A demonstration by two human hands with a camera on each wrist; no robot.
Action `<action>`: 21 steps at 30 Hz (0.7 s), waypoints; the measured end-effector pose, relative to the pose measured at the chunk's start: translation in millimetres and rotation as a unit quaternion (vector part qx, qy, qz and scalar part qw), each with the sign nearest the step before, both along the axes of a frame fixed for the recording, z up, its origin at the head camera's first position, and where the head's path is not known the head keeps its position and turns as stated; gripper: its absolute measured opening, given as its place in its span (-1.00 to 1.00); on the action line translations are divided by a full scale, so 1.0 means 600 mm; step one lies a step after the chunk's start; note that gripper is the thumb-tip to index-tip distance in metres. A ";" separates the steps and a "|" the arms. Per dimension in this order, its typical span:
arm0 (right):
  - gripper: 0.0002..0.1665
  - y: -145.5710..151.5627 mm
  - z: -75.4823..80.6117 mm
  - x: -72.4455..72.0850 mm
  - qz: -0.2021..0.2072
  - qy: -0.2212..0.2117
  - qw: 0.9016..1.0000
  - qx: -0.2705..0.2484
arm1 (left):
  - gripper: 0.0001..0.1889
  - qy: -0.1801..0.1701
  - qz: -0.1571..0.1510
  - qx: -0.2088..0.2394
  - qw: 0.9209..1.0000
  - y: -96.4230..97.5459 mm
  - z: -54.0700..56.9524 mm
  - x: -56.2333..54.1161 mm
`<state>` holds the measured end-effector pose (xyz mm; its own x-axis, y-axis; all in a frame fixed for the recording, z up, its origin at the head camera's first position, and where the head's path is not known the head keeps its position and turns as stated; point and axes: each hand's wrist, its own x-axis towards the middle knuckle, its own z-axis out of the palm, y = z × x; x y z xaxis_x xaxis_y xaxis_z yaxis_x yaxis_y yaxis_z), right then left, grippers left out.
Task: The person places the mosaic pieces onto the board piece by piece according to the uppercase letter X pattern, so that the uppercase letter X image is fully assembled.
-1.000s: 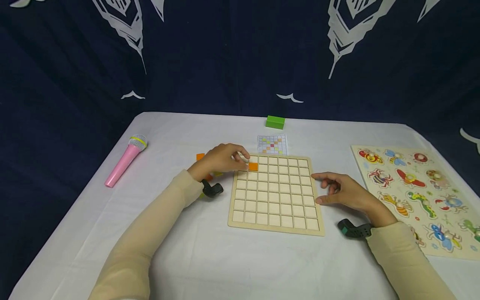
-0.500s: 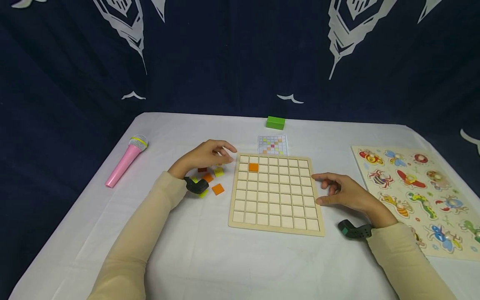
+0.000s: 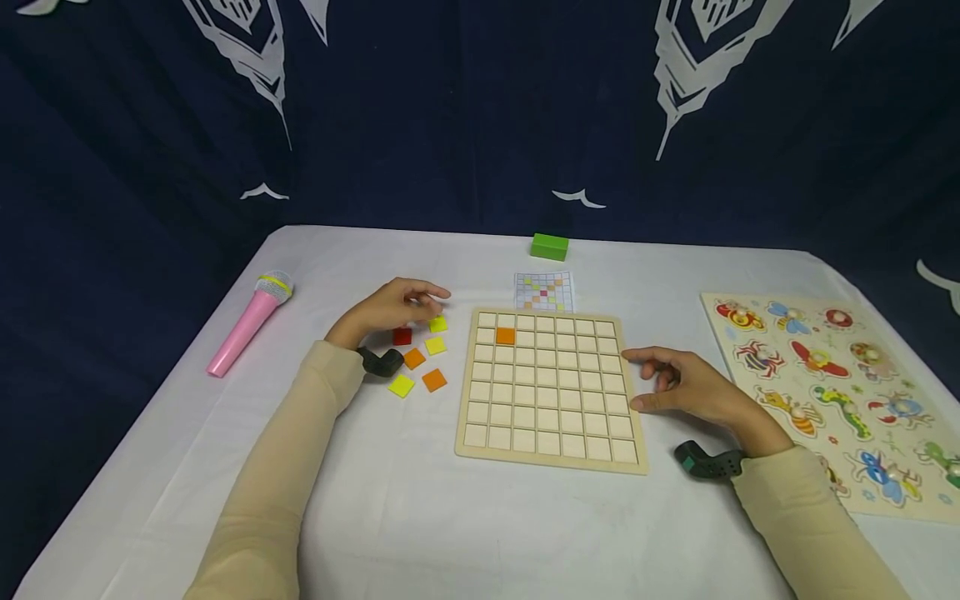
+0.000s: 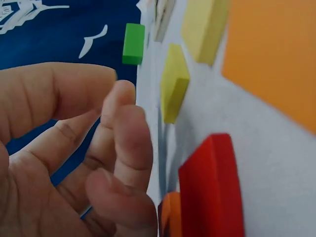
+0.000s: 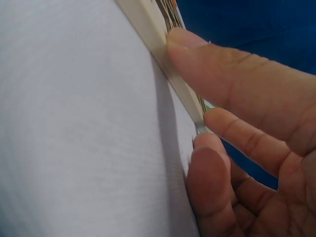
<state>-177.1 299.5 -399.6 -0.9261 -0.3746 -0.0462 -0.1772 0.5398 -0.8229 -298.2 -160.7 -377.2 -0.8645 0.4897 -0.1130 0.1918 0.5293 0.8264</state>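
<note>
"Where's the grid board (image 3: 547, 395)?"

"Near the middle of the worktop (image 3: 420, 517). An orange tile (image 3: 506, 336) sits in its second row from the far edge, second column from the left."

"The hands?"

"The right hand (image 3: 682, 383) has thumb and index finger spread along the board's right edge, thumb touching. The left hand (image 3: 393, 304) is by the loose tiles (image 3: 434, 380), fingers loosely bent."

"Beyond?"

"A green block (image 3: 550, 247) near the worktop's far edge."

A dark blue curtain (image 3: 465, 117) with white prints (image 3: 579, 197) hangs behind the desk (image 3: 405, 517). A smooth white cloth (image 3: 165, 467) covers the desktop.
</note>
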 end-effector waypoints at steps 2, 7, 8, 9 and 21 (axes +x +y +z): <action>-0.14 0.000 0.000 0.000 0.000 -0.001 1.000 -0.002 | -0.54 0.000 -0.002 -0.012 1.000 -0.001 -0.002 0.000; -0.15 0.000 0.000 0.001 0.001 -0.001 1.000 -0.008 | -0.48 0.004 -0.005 -0.049 0.999 0.000 -0.005 0.003; -0.15 0.000 0.000 0.001 0.001 0.000 1.000 -0.008 | -0.47 0.006 -0.006 -0.057 0.998 0.001 -0.006 0.003; -0.15 0.000 0.000 0.001 0.000 0.000 1.000 -0.008 | -0.46 0.007 -0.005 -0.063 0.998 0.002 -0.006 0.003; -0.15 0.001 -0.002 0.001 -0.002 0.002 1.000 -0.001 | -0.49 0.020 -0.011 -0.115 0.993 0.006 -0.009 0.005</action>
<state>-176.8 299.9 -400.6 -0.9274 -0.3717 -0.0419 -0.1786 0.5384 -0.8236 -295.2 -156.9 -382.7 -0.8601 0.4738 -0.1889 0.2363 0.6983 0.6756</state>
